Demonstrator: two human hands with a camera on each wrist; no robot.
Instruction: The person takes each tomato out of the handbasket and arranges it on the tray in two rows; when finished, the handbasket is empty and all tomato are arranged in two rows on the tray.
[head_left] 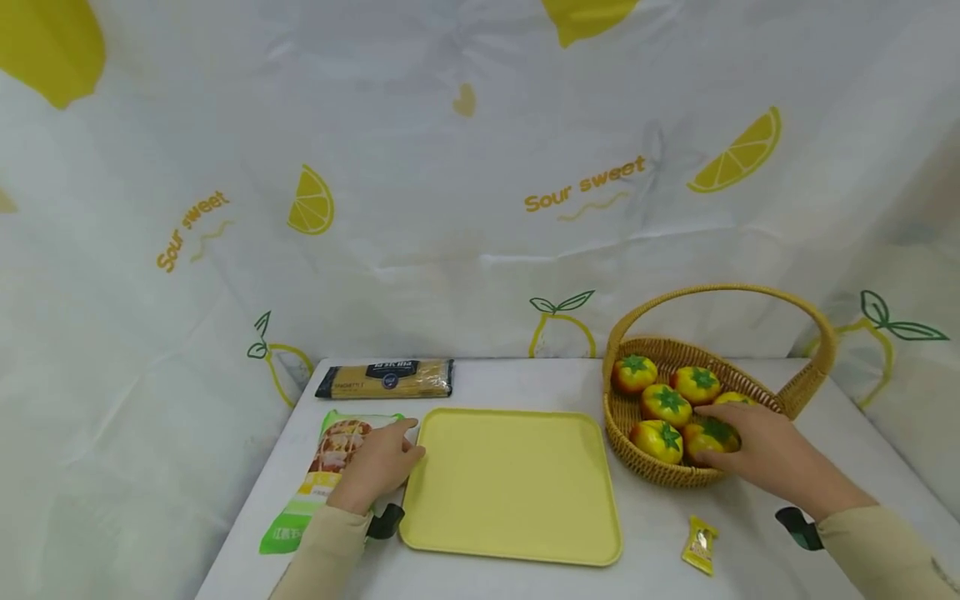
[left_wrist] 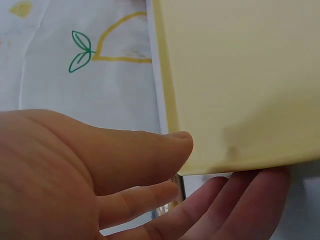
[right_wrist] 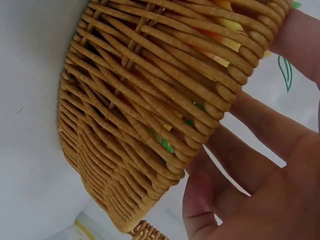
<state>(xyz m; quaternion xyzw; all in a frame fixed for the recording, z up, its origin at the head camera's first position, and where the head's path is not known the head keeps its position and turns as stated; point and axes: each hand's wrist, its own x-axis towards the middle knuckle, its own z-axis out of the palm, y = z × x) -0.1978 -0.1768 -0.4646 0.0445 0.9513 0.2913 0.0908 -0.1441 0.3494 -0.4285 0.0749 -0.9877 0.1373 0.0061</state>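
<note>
Near the left edge of a pale yellow tray (head_left: 517, 483), my left hand (head_left: 378, 462) hovers partly over a green-and-white food bag (head_left: 333, 454). In the left wrist view its thumb (left_wrist: 165, 150) overlaps the tray's corner and the other fingers lie loosely along the edge; firm contact cannot be told. My right hand (head_left: 765, 446) reaches over the rim of a wicker basket (head_left: 663, 477), thumb and fingers around a yellow-and-red fruit with a green leafy top (head_left: 712, 437). In the right wrist view, the basket's woven side (right_wrist: 150, 95) hides much of the fruit and the fingertips.
Several similar fruits (head_left: 666, 404) lie in the basket, whose tall handle (head_left: 720, 288) arches above. A spaghetti pack (head_left: 397, 380) lies behind the bag at the back left. A small yellow wrapped sweet (head_left: 701, 545) lies in front of the basket. Lemon-printed cloth (head_left: 450, 208) hangs behind.
</note>
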